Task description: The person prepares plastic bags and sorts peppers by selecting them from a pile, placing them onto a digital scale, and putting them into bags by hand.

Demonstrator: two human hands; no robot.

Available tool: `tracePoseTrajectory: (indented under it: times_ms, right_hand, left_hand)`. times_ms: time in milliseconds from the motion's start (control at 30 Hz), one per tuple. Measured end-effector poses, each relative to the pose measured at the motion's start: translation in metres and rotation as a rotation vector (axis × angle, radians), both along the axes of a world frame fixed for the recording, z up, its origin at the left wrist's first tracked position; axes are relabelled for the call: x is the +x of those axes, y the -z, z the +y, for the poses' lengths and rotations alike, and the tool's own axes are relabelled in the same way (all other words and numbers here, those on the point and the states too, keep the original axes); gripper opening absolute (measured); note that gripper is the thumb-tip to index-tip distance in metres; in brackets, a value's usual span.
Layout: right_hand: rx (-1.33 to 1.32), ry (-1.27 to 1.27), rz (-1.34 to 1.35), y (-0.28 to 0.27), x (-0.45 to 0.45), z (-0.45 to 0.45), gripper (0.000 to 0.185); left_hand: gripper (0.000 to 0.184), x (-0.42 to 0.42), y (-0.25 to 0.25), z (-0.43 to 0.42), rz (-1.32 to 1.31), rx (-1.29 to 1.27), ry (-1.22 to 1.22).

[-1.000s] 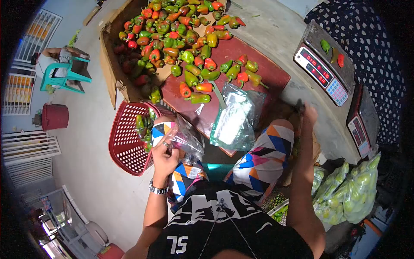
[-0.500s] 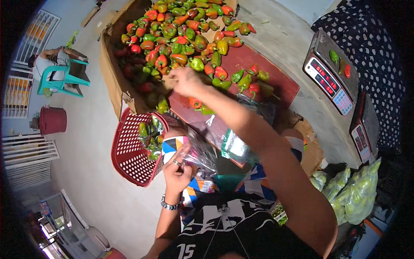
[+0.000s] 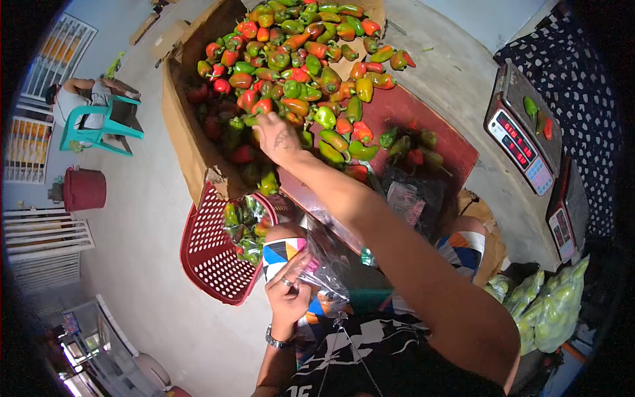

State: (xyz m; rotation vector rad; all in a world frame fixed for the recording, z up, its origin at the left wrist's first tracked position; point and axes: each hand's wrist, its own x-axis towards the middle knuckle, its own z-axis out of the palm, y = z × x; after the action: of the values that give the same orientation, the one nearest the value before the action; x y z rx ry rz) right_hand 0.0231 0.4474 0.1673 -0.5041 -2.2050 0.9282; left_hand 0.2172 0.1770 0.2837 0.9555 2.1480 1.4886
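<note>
My right hand (image 3: 279, 137) reaches into the heap of red and green peppers (image 3: 291, 59), its fingers bent and closed around a pepper at the heap's near side; the fingertips are partly hidden. A red pepper (image 3: 262, 106) lies just beyond the fingertips. Over my knee, my left hand (image 3: 289, 296) pinches the edge of a clear plastic bag (image 3: 326, 268), which hangs crumpled to the right of the fingers. Beside that knee, a red perforated basket (image 3: 210, 248) holds bagged peppers (image 3: 246, 228).
A torn cardboard sheet (image 3: 182, 126) borders the heap on the left. Dark plastic bags (image 3: 407, 202) lie on the red board (image 3: 430, 122). Two digital scales stand at right; the farther scale (image 3: 519, 142) carries several peppers. Filled clear bags (image 3: 552, 308) sit lower right. A person (image 3: 86, 109) sits far left.
The view has shifted, so the scene appears farther right and lower. My right hand has moved left across the heap. My left hand still holds the bag. My forearm now covers most of the green packet.
</note>
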Motion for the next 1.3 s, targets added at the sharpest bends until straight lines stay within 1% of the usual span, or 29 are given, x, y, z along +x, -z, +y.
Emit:
tracePoseTrajectory:
  times_ms: [33,67,100,167,233,267,300,367,400,433,467,500,567,600,633,700,733,833,867,967,1033,1067,1167,1200,1233,1267,1300]
  right_hand:
    - [-0.011,0.037,0.088,0.003,0.005,0.003,0.018]
    - [-0.181,0.118,0.190,-0.044,0.038,0.003,0.016]
    - [-0.116,0.222,0.389,-0.046,0.045,0.008,0.017]
    - [-0.481,0.174,0.363,-0.068,0.077,0.018,0.022]
    - [-0.853,0.041,0.352,-0.087,0.113,0.034,0.029]
    - [-0.987,0.046,0.364,-0.109,0.134,0.036,0.031]
    - [-1.038,0.057,0.446,-0.106,0.144,0.043,0.036]
    - [-1.517,0.011,0.705,-0.100,0.165,0.045,0.043]
    - [-1.727,-0.121,0.660,-0.101,0.178,0.043,0.050]
    - [-1.789,-0.208,0.618,-0.089,0.182,0.042,0.042]
    - [-1.856,-0.215,0.588,-0.070,0.186,0.041,0.037]
    - [-1.923,-0.233,0.555,-0.057,0.186,0.041,0.032]
    - [-2.017,-0.421,0.487,-0.035,0.200,0.049,0.032]
    - [-2.121,-0.511,0.503,-0.045,0.207,0.048,0.037]
    - [-2.156,-0.578,0.520,-0.062,0.216,0.047,0.042]
    - [-2.026,-0.651,0.539,-0.077,0.227,0.047,0.045]
    - [-2.031,-0.737,0.571,-0.087,0.232,0.048,0.046]
    - [-2.020,-0.875,0.668,-0.109,0.244,0.044,0.046]
    - [-2.053,-0.943,0.709,-0.112,0.247,0.043,0.046]
    - [-2.040,-1.004,0.735,-0.120,0.253,0.040,0.046]
    - [-1.979,-1.095,0.751,-0.101,0.250,0.045,0.047]
    - [-1.945,-1.139,0.759,-0.104,0.250,0.046,0.048]
    - [-2.135,-0.261,0.767,-0.112,0.262,0.031,0.049]
    - [-2.115,-0.369,0.708,-0.097,0.268,0.030,0.048]
    - [-2.152,-0.390,0.685,-0.082,0.276,0.025,0.048]
    - [-2.143,-0.394,0.647,-0.069,0.279,0.018,0.044]
    - [-2.131,-0.392,0.610,-0.054,0.282,0.009,0.040]
  left_hand:
    - [0.062,0.000,0.000,0.000,0.004,-0.001,0.003]
    - [0.062,0.001,0.001,0.000,0.007,-0.003,0.006]
    - [0.063,0.002,0.000,0.001,0.014,-0.006,0.006]
    - [0.063,0.002,0.001,0.002,-0.003,0.001,0.006]
    - [0.064,0.007,0.004,0.002,-0.062,0.022,0.001]
    - [0.064,0.009,0.002,0.003,-0.051,0.022,0.005]
    - [0.064,0.010,0.000,0.005,-0.043,0.021,0.012]
    - [0.064,0.013,-0.003,0.010,-0.028,0.022,0.030]
    - [0.063,0.013,-0.003,0.013,-0.021,0.024,0.035]
    - [0.063,0.016,-0.004,0.014,-0.019,0.019,0.036]
    - [0.062,0.016,-0.002,0.015,0.029,0.035,0.065]
    - [0.061,0.017,0.000,0.017,0.021,0.045,0.069]
    - [0.061,0.021,0.001,0.014,0.001,0.046,0.067]
    - [0.060,0.022,-0.002,0.014,0.007,0.009,0.070]
    - [0.059,0.022,-0.004,0.014,0.006,0.005,0.074]
    - [0.059,0.021,-0.007,0.015,0.006,0.002,0.083]
    - [0.059,0.021,-0.007,0.016,0.017,-0.004,0.081]
    - [0.059,0.021,-0.005,0.016,0.044,0.026,0.079]
    - [0.059,0.021,-0.007,0.016,0.052,0.019,0.084]
    - [0.059,0.021,-0.010,0.018,0.059,0.004,0.088]
    - [0.059,0.022,-0.009,0.017,0.039,-0.002,0.081]
    - [0.059,0.023,-0.009,0.017,0.052,0.002,0.081]
    - [0.059,0.022,-0.009,0.018,0.086,-0.010,0.088]
    - [0.059,0.022,-0.010,0.018,0.096,-0.028,0.089]
    - [0.059,0.021,-0.010,0.017,0.106,-0.047,0.090]
    - [0.058,0.020,-0.007,0.018,0.165,-0.006,0.108]
    - [0.058,0.020,-0.008,0.018,0.154,-0.018,0.107]
